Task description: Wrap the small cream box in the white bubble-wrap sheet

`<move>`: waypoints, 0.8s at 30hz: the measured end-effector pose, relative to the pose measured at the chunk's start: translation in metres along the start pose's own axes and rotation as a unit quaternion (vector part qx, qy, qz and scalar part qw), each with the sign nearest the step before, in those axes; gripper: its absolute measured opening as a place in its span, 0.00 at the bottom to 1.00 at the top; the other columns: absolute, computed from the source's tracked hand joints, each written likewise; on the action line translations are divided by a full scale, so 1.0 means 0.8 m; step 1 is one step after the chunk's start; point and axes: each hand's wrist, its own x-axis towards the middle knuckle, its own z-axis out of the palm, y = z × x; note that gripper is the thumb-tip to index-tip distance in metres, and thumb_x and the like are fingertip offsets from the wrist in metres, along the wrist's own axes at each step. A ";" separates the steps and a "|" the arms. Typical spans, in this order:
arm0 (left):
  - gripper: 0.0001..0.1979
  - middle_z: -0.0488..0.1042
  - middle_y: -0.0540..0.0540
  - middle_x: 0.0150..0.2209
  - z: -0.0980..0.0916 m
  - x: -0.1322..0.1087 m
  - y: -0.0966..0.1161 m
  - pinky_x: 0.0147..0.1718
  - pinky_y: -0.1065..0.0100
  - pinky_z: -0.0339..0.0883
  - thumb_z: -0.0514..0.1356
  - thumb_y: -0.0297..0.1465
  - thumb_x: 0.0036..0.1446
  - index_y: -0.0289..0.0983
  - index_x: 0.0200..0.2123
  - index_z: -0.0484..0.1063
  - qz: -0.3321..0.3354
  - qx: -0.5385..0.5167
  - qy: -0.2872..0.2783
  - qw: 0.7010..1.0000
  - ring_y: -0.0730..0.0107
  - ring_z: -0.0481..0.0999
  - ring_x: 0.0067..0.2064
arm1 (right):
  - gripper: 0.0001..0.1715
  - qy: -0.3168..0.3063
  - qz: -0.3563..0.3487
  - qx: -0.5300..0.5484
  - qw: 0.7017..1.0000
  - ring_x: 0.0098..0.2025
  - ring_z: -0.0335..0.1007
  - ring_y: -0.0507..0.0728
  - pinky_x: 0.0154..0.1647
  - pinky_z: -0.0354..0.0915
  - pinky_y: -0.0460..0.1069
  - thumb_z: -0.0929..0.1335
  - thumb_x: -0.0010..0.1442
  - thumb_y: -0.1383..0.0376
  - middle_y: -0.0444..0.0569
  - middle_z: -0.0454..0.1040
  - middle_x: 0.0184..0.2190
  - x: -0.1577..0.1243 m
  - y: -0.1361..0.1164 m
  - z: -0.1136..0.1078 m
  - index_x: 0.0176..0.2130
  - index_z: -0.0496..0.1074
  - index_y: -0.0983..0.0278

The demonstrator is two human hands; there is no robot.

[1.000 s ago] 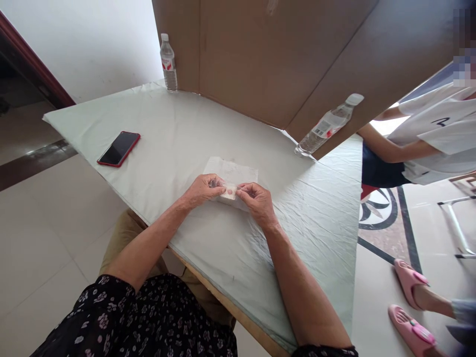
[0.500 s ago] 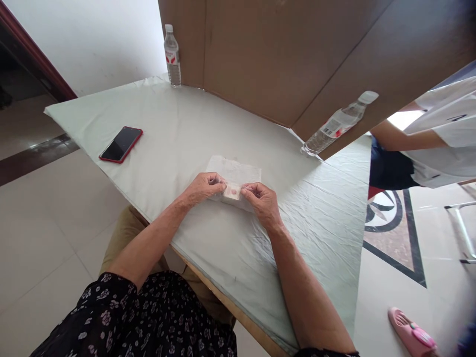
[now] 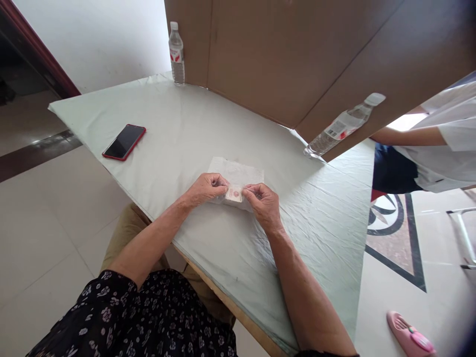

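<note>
A thin, whitish, translucent wrapping sheet (image 3: 243,172) lies on the cloth-covered table. On its near part sits a small pale block (image 3: 234,193) with reddish marks on top, partly covered by the sheet. My left hand (image 3: 208,189) pinches the sheet at the block's left side, thumb against fingers. At the right side my right hand (image 3: 263,201) pinches the sheet in the same way. Both sets of fingertips are close to the block; whether they touch it I cannot tell.
A red-cased phone (image 3: 124,142) lies to the left. Brown boards (image 3: 253,59) stand along the back, with one bottle (image 3: 176,54) at the left and another bottle (image 3: 344,126) at the right. Beyond the table's right edge is another person (image 3: 427,144). A pink slipper (image 3: 409,333) rests on the floor.
More of the block's reddish marks now show between my fingertips. Both hands keep their pinch in nearly the same place, and the whole view has shifted slightly.
</note>
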 end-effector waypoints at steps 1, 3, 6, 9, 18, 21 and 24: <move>0.09 0.76 0.47 0.35 0.001 0.000 0.001 0.32 0.72 0.62 0.63 0.35 0.47 0.34 0.29 0.73 -0.002 0.005 0.000 1.000 0.75 0.70 0.32 | 0.09 -0.001 0.002 -0.001 1.000 0.36 0.74 0.55 0.41 0.67 0.51 0.71 0.53 0.58 0.49 0.81 0.34 0.000 0.001 0.000 0.28 0.73 0.61; 0.11 0.72 0.51 0.29 0.002 -0.002 0.003 0.29 0.73 0.59 0.64 0.36 0.47 0.35 0.32 0.74 -0.008 0.022 0.006 1.000 0.76 0.66 0.29 | 0.10 -0.005 0.006 -0.003 1.000 0.35 0.73 0.55 0.40 0.67 0.51 0.71 0.53 0.58 0.49 0.81 0.34 0.000 0.001 -0.001 0.28 0.73 0.62; 0.14 0.67 0.55 0.25 0.005 -0.004 0.008 0.27 0.74 0.56 0.65 0.38 0.47 0.35 0.35 0.74 -0.014 0.054 0.021 0.998 0.77 0.62 0.27 | 0.10 -0.013 0.009 -0.009 1.000 0.33 0.72 0.54 0.38 0.66 0.50 0.71 0.53 0.58 0.47 0.80 0.32 0.000 -0.001 -0.002 0.29 0.73 0.62; 0.14 0.66 0.55 0.25 0.008 -0.004 0.011 0.27 0.73 0.57 0.64 0.36 0.47 0.36 0.36 0.74 -0.004 0.074 0.032 0.997 0.77 0.62 0.27 | 0.10 -0.020 0.012 -0.023 0.999 0.30 0.69 0.53 0.35 0.64 0.49 0.71 0.53 0.58 0.44 0.76 0.28 0.001 -0.004 -0.004 0.29 0.73 0.62; 0.12 0.65 0.55 0.27 0.010 -0.004 0.009 0.29 0.72 0.57 0.63 0.35 0.48 0.36 0.37 0.73 -0.017 0.075 0.030 0.997 0.77 0.62 0.28 | 0.10 0.034 -0.034 -0.128 0.991 0.37 0.72 0.58 0.43 0.66 0.54 0.68 0.56 0.58 0.49 0.79 0.33 0.009 0.010 -0.011 0.35 0.73 0.61; 0.11 0.66 0.54 0.28 0.010 -0.003 0.009 0.29 0.72 0.57 0.63 0.34 0.48 0.36 0.36 0.73 -0.014 0.079 0.028 0.996 0.76 0.62 0.29 | 0.09 0.105 -0.143 -0.221 0.959 0.46 0.73 0.62 0.50 0.64 0.58 0.67 0.61 0.60 0.53 0.80 0.41 0.003 -0.009 -0.015 0.39 0.75 0.61; 0.11 0.66 0.54 0.28 0.012 -0.001 0.008 0.29 0.72 0.58 0.63 0.34 0.48 0.36 0.36 0.73 -0.007 0.080 0.029 0.996 0.76 0.62 0.29 | 0.09 0.071 -0.242 -0.282 0.926 0.48 0.73 0.60 0.50 0.62 0.56 0.66 0.66 0.64 0.52 0.80 0.43 -0.008 -0.034 -0.011 0.40 0.77 0.59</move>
